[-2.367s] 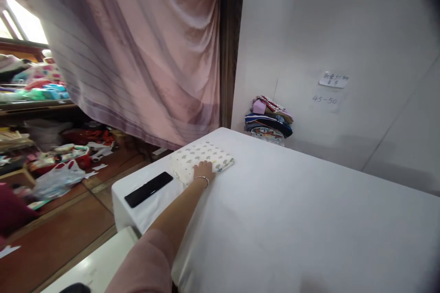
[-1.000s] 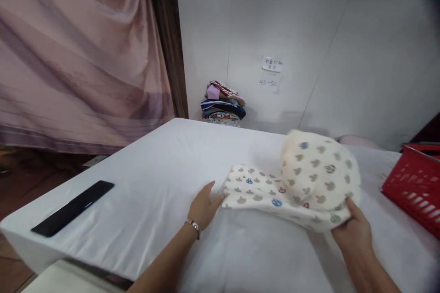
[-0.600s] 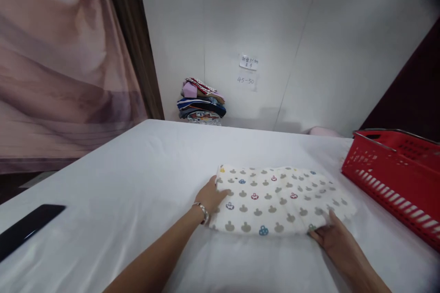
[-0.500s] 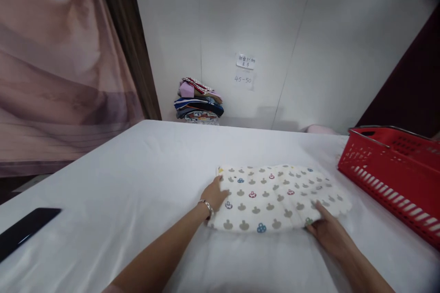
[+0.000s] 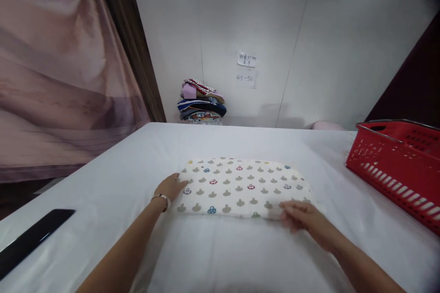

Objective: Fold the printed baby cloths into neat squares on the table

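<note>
A folded white cloth (image 5: 233,187) with a print of grey, red and blue mushroom-like shapes lies nearly flat in front of me. My left hand (image 5: 171,191), a silver bracelet at its wrist, grips the cloth's left edge, thumb on top and some fingertips hidden. Over the near right part of the cloth is my right hand (image 5: 299,216). Motion blurs its fingers, and whether they hold the near edge cannot be made out.
A white-covered table (image 5: 113,183) lies beneath the cloth. On the right stands a red plastic basket (image 5: 395,165) with a metal handle, and on the left a black phone-like slab (image 5: 36,233). Folded fabrics (image 5: 202,103) are stacked by the wall, below paper notes (image 5: 246,78).
The cloth has shifted left in view and lies straighter, its near edge more level. Both hands have moved left with it.
</note>
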The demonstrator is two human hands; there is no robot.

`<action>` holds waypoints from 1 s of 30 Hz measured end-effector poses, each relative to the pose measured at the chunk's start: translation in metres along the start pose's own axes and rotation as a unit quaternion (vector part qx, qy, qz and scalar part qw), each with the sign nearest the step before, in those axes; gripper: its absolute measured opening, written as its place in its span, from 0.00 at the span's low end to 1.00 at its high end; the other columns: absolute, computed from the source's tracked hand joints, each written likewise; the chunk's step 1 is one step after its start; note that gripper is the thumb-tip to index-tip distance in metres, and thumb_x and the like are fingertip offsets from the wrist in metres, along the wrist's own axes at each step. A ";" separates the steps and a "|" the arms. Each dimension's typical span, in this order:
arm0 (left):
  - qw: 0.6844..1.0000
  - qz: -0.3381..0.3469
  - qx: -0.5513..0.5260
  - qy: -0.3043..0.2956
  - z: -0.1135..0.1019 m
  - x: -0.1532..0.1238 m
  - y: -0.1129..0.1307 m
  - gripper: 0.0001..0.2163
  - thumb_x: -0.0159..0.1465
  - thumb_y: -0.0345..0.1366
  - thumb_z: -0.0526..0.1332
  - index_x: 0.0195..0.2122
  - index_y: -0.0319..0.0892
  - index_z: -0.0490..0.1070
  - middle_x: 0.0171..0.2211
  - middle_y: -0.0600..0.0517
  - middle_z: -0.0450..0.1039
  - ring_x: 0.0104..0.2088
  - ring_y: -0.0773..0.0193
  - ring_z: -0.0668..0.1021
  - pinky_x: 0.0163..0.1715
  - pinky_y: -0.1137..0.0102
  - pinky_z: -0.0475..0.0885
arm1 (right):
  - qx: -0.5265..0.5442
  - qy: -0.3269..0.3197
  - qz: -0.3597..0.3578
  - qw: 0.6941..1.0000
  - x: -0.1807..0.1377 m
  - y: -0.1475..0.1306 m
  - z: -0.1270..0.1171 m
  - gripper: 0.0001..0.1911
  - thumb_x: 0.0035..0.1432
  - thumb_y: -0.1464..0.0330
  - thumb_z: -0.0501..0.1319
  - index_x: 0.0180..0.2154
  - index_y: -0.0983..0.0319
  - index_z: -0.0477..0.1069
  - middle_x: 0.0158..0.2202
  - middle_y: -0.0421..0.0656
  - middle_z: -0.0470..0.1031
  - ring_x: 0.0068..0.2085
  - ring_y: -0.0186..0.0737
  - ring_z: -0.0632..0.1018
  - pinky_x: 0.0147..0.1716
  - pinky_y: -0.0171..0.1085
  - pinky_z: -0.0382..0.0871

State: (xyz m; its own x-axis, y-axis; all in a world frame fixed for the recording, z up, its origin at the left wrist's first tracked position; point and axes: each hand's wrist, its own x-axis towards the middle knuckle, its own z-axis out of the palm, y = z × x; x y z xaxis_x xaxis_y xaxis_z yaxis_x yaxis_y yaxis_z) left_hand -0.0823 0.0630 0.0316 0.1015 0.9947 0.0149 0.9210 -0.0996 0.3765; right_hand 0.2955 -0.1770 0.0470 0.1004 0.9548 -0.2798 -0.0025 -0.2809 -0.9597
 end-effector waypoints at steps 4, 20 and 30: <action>0.999 0.021 0.026 0.010 0.003 0.008 0.011 0.26 0.56 0.48 0.54 0.51 0.36 0.64 0.49 0.38 0.68 0.47 0.50 0.72 0.44 0.62 0.67 | -0.184 0.178 -0.139 0.957 0.062 -0.018 -0.029 0.16 0.54 0.59 0.56 0.41 0.61 0.72 0.42 0.44 0.75 0.38 0.40 0.75 0.40 0.41 0.69; 0.942 0.076 -0.274 0.178 -0.036 -0.015 0.028 0.17 0.53 0.40 0.56 0.44 0.44 0.69 0.42 0.52 0.72 0.41 0.61 0.73 0.43 0.69 0.68 | -0.549 0.195 -0.353 0.732 0.113 -0.035 -0.060 0.16 0.59 0.64 0.50 0.42 0.59 0.72 0.45 0.46 0.71 0.47 0.45 0.70 0.45 0.43 0.65; 0.984 0.103 -0.124 0.072 -0.042 -0.048 0.026 0.16 0.52 0.38 0.54 0.42 0.42 0.69 0.43 0.49 0.70 0.38 0.59 0.73 0.37 0.67 0.69 | -0.470 0.154 -0.405 0.769 0.009 -0.017 -0.050 0.08 0.54 0.65 0.58 0.36 0.56 0.75 0.41 0.43 0.75 0.46 0.44 0.73 0.49 0.50 0.65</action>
State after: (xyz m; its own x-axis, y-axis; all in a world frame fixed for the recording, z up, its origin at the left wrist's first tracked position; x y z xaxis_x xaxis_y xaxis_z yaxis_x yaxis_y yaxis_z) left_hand -0.0787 0.0134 0.0797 0.2063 0.9488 0.2390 0.7638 -0.3089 0.5667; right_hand 0.3462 -0.1690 0.0617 -0.0794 0.8256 0.5586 0.8906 0.3105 -0.3323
